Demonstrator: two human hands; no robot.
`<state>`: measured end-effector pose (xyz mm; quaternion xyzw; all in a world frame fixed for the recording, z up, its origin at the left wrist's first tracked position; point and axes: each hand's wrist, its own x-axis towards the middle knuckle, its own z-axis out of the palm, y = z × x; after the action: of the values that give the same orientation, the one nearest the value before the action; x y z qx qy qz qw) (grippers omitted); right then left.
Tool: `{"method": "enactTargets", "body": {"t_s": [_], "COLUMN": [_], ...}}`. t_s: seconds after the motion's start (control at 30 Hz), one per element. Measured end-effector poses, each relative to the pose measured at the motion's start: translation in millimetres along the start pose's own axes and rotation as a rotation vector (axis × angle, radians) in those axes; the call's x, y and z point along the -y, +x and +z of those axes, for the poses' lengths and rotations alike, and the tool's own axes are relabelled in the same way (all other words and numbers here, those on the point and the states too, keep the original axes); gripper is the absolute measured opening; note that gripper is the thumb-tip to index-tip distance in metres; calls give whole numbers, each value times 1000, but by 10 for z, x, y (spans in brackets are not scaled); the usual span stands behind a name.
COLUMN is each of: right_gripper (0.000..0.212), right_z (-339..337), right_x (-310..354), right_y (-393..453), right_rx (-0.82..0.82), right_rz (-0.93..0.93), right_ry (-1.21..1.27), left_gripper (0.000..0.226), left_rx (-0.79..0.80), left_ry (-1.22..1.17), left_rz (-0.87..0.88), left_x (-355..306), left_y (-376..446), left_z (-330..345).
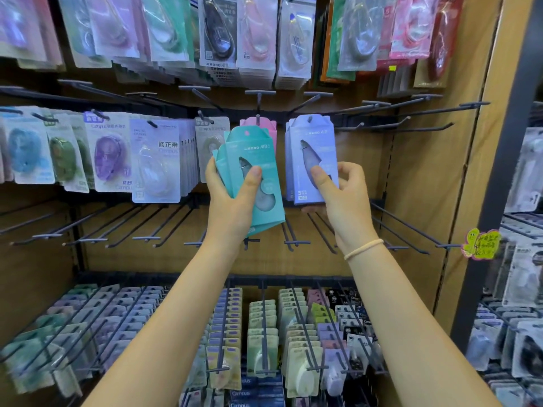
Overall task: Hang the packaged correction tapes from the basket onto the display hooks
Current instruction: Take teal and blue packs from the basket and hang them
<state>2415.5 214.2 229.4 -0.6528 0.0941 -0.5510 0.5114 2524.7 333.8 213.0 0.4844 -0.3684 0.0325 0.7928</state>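
Head view: the left hand (232,198) has its grip closed round a fanned stack of teal correction tapes (252,171), thumb across the front. Just right of that grip, the right hand (340,195) pinches the lavender correction tapes (313,154), which hang on a display hook (310,118). A pink pack (258,124) hangs behind, between both grips.

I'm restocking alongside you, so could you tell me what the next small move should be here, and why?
Probably let the right hand release the purple packs, since their hole already appears to sit on a hook, then take a teal pack from the fan that the left hand holds.
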Motion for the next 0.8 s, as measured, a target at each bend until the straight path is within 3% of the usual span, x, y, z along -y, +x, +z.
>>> {"method": "enactTargets", "body": {"t_s": [0.27,0.53,0.63,0.73,0.8], "right_gripper": [45,44,36,14,14], "right_z": [61,4,-62,-65,-28], "right_x": [-76,-209,-172,-78,-20], "right_y": [115,119,-63,-209,-299], "right_rx": [5,-89,-151,7,175], "right_rz": [-206,-88,-153,-146,-48], "right_ry": [-89,-330,-354,-193,-98], "left_gripper": [67,62,63,61,63], "left_rx": [16,35,44,59,65], "left_ry": [0,-42,-56,-53,-54], "left_rz": [-9,-5,0,-6,0], "left_x": [37,-11,-22,-30,-36], "left_y": [-6,-63,-89,-106,-113], "left_z": [32,31,34,80,115]}}
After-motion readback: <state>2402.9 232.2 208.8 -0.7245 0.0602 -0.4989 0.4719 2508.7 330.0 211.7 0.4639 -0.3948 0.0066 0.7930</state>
